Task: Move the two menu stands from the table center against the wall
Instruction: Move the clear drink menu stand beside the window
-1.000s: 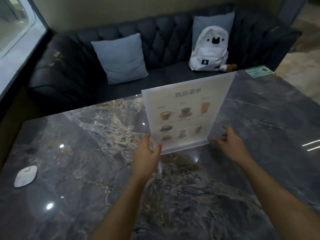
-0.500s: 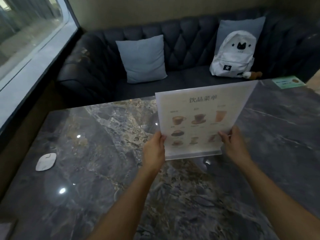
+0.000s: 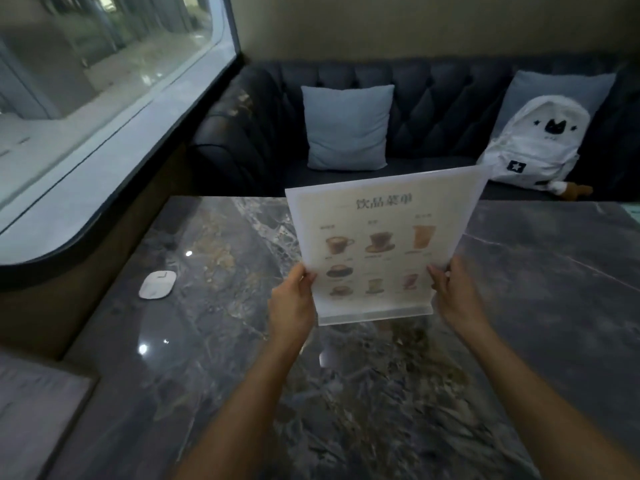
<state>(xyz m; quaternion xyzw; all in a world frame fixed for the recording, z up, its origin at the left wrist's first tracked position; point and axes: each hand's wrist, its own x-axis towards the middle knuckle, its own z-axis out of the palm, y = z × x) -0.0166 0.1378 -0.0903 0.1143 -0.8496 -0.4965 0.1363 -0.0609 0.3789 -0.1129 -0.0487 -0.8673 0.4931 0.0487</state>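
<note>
Above the middle of the marble table [image 3: 519,306], you have the menu stand [image 3: 377,247] lifted clear of the surface, its base strip hanging just over the stone with a faint reflection below it. Your left hand [image 3: 291,303] grips the stand's lower left edge, thumb on the printed face and the other fingers wrapped behind. Your right hand [image 3: 453,292] grips the lower right edge the same way, thumb in front, fingers curled round the back. Both hands are closed on the stand. It tilts a little, its top corner leaning to the right, with the drinks pictures and the heading facing you.

To your left a small white pad [image 3: 157,285] lies flat on the table near the wall side, well apart from the stand. Beyond that edge runs a dark ledge under a window [image 3: 104,64]. At the lower left corner a pale flat sheet [image 3: 34,410] shows, too blurred to tell what it is.

Past the far edge of the table stands a dark tufted sofa [image 3: 433,98]. A grey-blue cushion [image 3: 346,128] leans upright against its back. To the right a white backpack [image 3: 536,147] with a black cat face rests against a second cushion [image 3: 554,88]. A green card [image 3: 635,211] lies at the table's far right edge.
</note>
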